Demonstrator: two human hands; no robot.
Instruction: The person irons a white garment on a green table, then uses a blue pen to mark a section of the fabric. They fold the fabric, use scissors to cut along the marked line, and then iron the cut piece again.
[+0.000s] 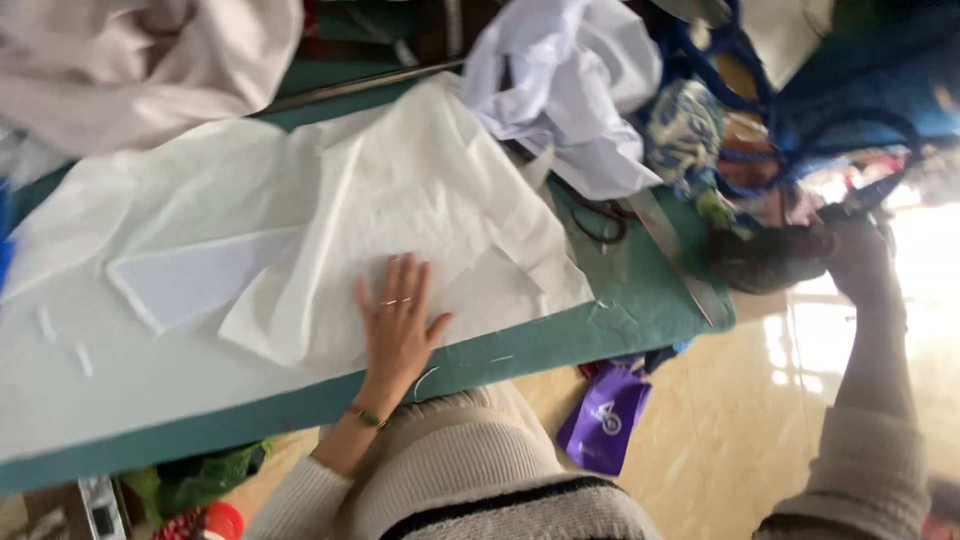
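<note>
My left hand (398, 325) lies flat, fingers spread, on a sheet of white fabric (300, 230) spread over a green table (610, 310). A ring and a thin bracelet show on that hand. My right hand (855, 255) reaches far out to the right, past the table's end. It is closed around a dark object (765, 260) that is too blurred to identify. Both arms wear cream knitted sleeves.
Scissors (598, 218) and a long metal ruler (680, 260) lie on the green table near its right end. Crumpled white cloth (565, 80) and pinkish cloth (130, 60) are heaped at the back. A blue patterned bag (700, 120) hangs right. A purple bag (605, 420) lies on the tiled floor.
</note>
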